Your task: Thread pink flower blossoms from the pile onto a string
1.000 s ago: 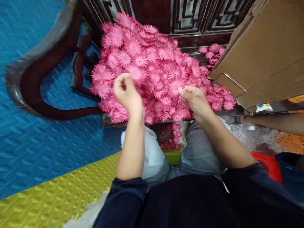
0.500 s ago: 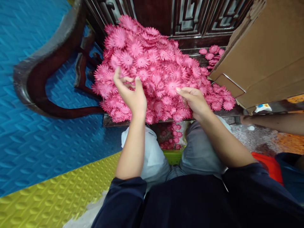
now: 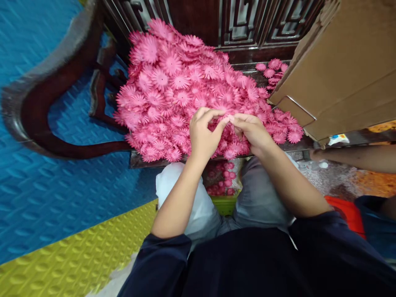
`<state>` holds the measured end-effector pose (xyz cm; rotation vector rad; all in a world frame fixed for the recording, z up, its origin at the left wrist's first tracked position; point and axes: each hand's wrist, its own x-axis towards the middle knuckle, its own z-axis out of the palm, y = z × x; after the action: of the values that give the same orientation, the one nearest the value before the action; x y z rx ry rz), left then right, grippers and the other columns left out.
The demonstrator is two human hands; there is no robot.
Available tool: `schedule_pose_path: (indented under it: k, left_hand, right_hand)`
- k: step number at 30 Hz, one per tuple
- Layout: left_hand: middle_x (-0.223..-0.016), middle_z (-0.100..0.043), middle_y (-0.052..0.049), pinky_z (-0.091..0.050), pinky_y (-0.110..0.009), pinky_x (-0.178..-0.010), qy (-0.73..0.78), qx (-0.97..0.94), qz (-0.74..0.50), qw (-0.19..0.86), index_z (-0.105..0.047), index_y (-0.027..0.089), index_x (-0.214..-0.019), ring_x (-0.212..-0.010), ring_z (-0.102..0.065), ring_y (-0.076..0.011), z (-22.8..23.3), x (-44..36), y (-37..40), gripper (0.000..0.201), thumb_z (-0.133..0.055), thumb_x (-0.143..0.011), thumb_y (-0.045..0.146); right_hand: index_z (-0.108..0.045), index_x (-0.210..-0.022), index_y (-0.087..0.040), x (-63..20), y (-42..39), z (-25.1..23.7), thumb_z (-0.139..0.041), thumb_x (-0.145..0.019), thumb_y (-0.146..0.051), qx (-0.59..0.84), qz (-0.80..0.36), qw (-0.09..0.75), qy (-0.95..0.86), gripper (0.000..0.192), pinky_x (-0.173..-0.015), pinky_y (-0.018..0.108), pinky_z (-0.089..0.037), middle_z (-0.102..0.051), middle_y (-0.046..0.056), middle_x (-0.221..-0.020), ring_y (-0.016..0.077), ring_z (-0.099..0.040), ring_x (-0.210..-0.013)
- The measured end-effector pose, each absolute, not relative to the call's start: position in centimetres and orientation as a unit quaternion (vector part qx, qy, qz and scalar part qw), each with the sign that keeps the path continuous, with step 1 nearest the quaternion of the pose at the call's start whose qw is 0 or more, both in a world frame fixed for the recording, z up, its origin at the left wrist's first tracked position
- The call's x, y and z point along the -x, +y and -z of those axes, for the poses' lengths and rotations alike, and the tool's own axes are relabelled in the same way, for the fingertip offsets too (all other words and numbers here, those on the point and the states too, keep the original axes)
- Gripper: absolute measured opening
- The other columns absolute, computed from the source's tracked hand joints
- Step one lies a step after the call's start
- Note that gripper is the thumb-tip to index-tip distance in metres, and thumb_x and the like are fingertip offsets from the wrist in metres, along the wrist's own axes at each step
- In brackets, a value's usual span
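A large heap of pink artificial flower heads lies in front of me on a dark wooden seat. My right hand is closed, pinching one pink flower between thumb and fingers at the heap's near side. From the left, my left hand reaches to the same flower, its thumb and fingertips closed at its edge, close against the right fingertips. The fingers partly cover this flower, and it blends with those behind it.
A cardboard box with a metal wire handle stands at the right. The seat's curved wooden armrest is at the left, over blue matting. More pink flowers lie low between my knees. Another person's limb shows at the right edge.
My left hand has moved right and slightly down from above the heap, closing its spread fingers at the flower. My right hand keeps its pinch in nearly the same place.
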<state>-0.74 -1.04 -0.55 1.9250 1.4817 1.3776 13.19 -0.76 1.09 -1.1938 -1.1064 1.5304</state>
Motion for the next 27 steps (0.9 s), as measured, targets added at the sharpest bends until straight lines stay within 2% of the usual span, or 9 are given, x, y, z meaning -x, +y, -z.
schedule_pose_path:
  k: [8, 14, 20, 27]
  left_hand:
    - [-0.087, -0.068, -0.001, -0.048, -0.026, -0.077, 0.499, -0.683, -0.5, 0.183, -0.07, 0.021, -0.085, -0.083, -0.061, -0.0135, 0.45, 1.03, -1.1, 0.012, -0.067, -0.078, 0.031]
    - [-0.08, -0.066, -0.001, -0.049, -0.026, -0.075, 0.497, -0.662, -0.525, 0.198, -0.072, 0.021, -0.078, -0.078, -0.061, -0.0124, 0.56, 0.86, -0.97, 0.007, -0.071, -0.074, 0.026]
    - [-0.075, -0.064, 0.0, -0.049, -0.027, -0.073, 0.504, -0.639, -0.537, 0.223, -0.072, 0.02, -0.073, -0.075, -0.06, -0.012, 0.74, 0.8, -0.93, 0.003, -0.073, -0.071, 0.022]
    - [-0.075, -0.063, 0.001, -0.048, -0.029, -0.077, 0.512, -0.661, -0.516, 0.185, -0.069, 0.021, -0.071, -0.077, -0.059, -0.0132, 0.91, 0.94, -0.97, 0.004, -0.07, -0.073, 0.024]
  right_hand:
    - [-0.06, -0.06, -0.016, -13.18, -0.73, -1.35, -0.071, -0.067, -0.04, 0.474, -0.587, 0.459, -0.469, 0.027, -0.047, 0.021, -0.026, -0.04, -0.007, -0.049, 0.0046, -0.034, -0.049]
    - [-0.066, -0.072, -0.014, -13.48, -0.65, -1.1, -0.069, -0.071, -0.039, 0.487, -0.601, 0.435, -0.462, 0.025, -0.046, 0.022, -0.023, -0.039, -0.008, -0.046, 0.0043, -0.028, -0.045]
    - [-0.067, -0.067, -0.014, -13.13, -0.74, -1.34, -0.073, -0.067, -0.039, 0.489, -0.594, 0.449, -0.455, 0.026, -0.057, 0.022, -0.036, -0.046, -0.005, -0.051, 0.0074, -0.046, -0.059]
    - [-0.067, -0.064, -0.015, -12.71, -1.02, -1.57, -0.075, -0.062, -0.039, 0.492, -0.599, 0.453, -0.44, 0.026, -0.061, 0.022, -0.04, -0.046, -0.006, -0.05, 0.0086, -0.051, -0.064]
